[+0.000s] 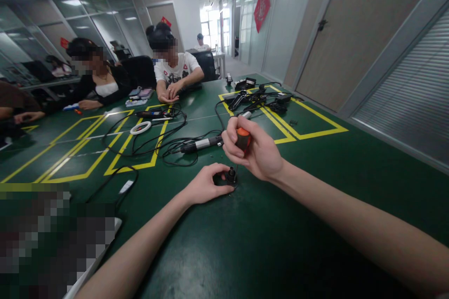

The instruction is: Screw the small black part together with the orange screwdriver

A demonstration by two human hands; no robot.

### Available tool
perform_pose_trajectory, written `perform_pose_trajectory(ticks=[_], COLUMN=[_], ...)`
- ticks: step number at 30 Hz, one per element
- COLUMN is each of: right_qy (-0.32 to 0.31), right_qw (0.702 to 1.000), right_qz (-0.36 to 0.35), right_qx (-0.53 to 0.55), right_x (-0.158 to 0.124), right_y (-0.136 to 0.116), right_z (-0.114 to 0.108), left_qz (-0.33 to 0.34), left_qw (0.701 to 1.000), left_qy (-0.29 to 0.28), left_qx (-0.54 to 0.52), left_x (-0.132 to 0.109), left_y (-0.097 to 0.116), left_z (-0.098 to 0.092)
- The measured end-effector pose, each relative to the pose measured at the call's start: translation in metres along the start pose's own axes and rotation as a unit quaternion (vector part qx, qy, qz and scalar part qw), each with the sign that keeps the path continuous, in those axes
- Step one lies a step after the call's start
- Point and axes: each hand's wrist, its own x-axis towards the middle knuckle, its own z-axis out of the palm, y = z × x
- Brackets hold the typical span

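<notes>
My right hand is wrapped round the orange and dark handle of a screwdriver. Its thin shaft points down toward a small black round part on the green table. Between the thumb and fingers of my left hand, that black part is gripped and kept upright against the tabletop. The screwdriver's tip is beside the part's raised middle; whether it touches a screw is too small to tell.
A silver and black electric screwdriver with a coiled cable lies beyond my hands. Further off are a white tape ring and tangled black cables. A co-worker sits across the green table. A pixelated device lies at the lower left.
</notes>
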Motion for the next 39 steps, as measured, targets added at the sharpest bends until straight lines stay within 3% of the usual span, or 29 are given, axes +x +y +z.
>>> perform_pose_trajectory(ticks=[39], right_qy=[0.026], right_qw=[1.0], right_qz=[-0.01], right_qx=[-0.014], right_x=[0.0016], right_y=[0.0014], right_z=[0.0029], left_qz=[0.008], left_qw=[1.0], left_qy=[0.001], left_qx=[0.005], left_x=[0.0004], left_y=[-0.0024], left_z=[0.0003])
